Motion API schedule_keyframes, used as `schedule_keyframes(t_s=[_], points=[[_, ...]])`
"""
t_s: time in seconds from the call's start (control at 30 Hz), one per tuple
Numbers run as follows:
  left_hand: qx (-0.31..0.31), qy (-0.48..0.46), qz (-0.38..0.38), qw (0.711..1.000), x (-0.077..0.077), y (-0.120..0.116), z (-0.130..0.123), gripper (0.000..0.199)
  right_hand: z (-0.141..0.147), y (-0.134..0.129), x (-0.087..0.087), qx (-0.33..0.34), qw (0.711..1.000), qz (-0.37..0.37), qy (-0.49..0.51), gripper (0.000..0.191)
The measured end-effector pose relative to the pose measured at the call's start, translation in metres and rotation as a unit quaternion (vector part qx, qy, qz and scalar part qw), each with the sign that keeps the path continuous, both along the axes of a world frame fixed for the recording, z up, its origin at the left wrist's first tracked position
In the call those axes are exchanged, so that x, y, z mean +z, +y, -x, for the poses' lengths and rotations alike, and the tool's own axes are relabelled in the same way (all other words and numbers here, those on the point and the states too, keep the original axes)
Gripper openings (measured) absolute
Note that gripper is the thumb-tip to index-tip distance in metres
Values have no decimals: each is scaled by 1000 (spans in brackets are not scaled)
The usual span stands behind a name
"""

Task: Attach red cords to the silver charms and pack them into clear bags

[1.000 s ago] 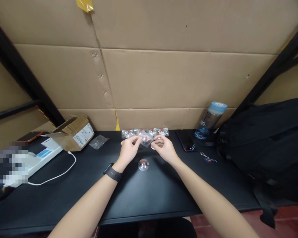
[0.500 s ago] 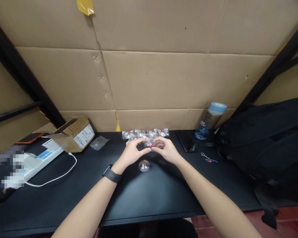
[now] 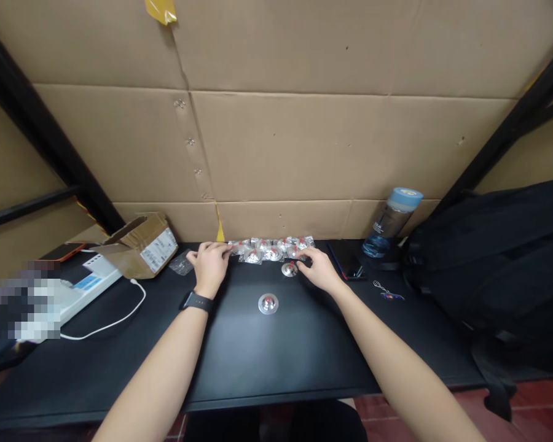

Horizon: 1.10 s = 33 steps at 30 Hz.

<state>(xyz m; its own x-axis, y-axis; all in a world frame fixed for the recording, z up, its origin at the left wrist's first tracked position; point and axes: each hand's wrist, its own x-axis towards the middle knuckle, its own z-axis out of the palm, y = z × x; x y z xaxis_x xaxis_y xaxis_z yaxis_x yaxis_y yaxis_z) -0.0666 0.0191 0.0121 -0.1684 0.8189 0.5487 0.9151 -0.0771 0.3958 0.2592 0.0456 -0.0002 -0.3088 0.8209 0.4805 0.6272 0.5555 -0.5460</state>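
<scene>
Beside the left end of a row of clear plastic packets with red-centred discs (image 3: 273,253), my left hand (image 3: 211,265) is open. Its fingers bend rightward, with the tips at the leftmost packet. Whether they grip it is hard to see. My right hand (image 3: 321,270) has its thumb and fingertips at the edge of a clear round disc with a red centre (image 3: 289,269), like a small suction cup, just in front of the row. A similar unwrapped disc (image 3: 268,304) lies flat on the black table nearer to me. A dark watch (image 3: 198,301) is on my left wrist.
Left stand an open cardboard box (image 3: 152,248), crumpled clear plastic (image 3: 180,264) and a white power strip (image 3: 85,288) with a cable. To the right are a phone (image 3: 345,261), a blue-lidded bottle (image 3: 391,222), a small charm (image 3: 389,294) and a black backpack (image 3: 493,270). Cardboard walls the back.
My hands, together on a red-and-clear item before, have parted. The left moved left to the row's end; the right moved slightly right, with an unwrapped disc now showing at its fingertips.
</scene>
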Motion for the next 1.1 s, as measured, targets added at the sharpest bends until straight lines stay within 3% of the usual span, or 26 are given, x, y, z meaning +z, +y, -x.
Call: schedule_keyframes(t_s=[0.13,0.27,0.37,0.5,0.6,0.67,0.83,0.97,1.1], points=[[15,56,82,995,-10,1,2,26,-1,2,-9,28,998,4,-51,39],[-7,85,98,992,0,-5,-6,30,1,0,-12,36,993,29,-111,43],[-161,73,105,979,13,-14,-23,26,5,-1,-10,38,989,42,-135,33],[-382,63,157,908,24,-32,-51,22,8,-4,-4,45,987,41,-148,17],[-453,83,209,863,25,-42,-65,13,10,-8,-1,43,988,34,-143,17],[-448,89,203,866,21,-45,-68,3,12,-10,0,48,988,25,-144,21],[-414,86,177,889,13,-39,-63,17,16,-12,2,57,985,21,-161,14],[-365,95,165,911,14,-37,-58,19,15,-10,3,20,983,16,-180,15],[-270,141,167,938,19,-37,-55,20,12,-10,7,-50,972,11,-229,13]])
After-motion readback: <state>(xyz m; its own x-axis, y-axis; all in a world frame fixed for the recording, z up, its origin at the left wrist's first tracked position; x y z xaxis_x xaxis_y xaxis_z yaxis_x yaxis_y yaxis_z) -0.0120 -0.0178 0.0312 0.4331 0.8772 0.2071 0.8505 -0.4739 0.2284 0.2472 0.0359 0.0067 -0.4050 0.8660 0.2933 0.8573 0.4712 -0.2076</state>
